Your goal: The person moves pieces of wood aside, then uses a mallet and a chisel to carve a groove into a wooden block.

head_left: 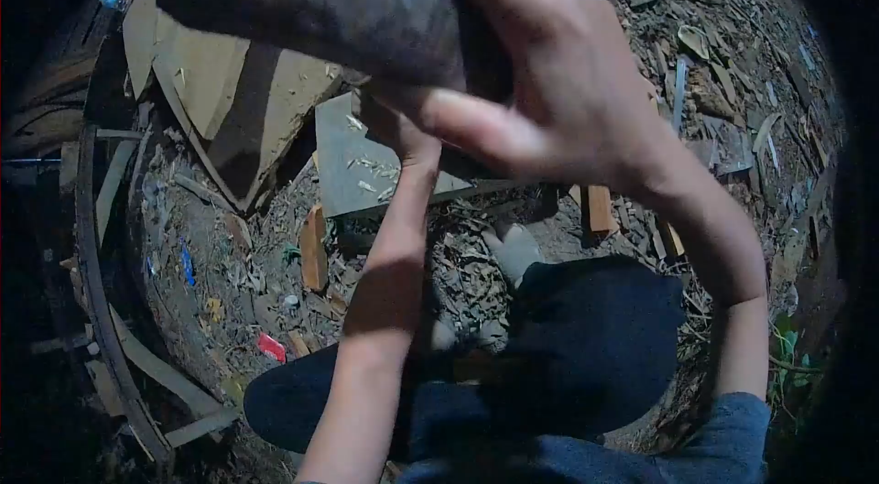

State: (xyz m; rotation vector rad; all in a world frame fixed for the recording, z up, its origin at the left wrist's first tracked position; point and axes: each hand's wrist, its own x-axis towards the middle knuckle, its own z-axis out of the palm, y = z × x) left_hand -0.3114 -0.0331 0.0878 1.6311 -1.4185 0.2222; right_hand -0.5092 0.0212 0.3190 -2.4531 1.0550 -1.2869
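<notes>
A thick, rounded, dark grey-brown piece of wood (311, 3) fills the top of the head view, close to the camera. My right hand (572, 72) grips its right end, thumb below and fingers above. The thumb is smeared by motion. Beneath the wood, my left hand (407, 136) reaches forward over a flat grey board (343, 186). Its fingers are hidden behind the wood and my right thumb, so what it holds does not show. Pale wood chips (371, 168) are scattered on the board, beside my left wrist.
Large pale wood slabs (206, 90) stand at the left, near a curved dark rim (87, 237). Wood scraps and shavings (705, 54) litter the ground. Small blocks (600, 209) lie near my knees (595, 328), and a red wrapper (272, 347) lies at lower left.
</notes>
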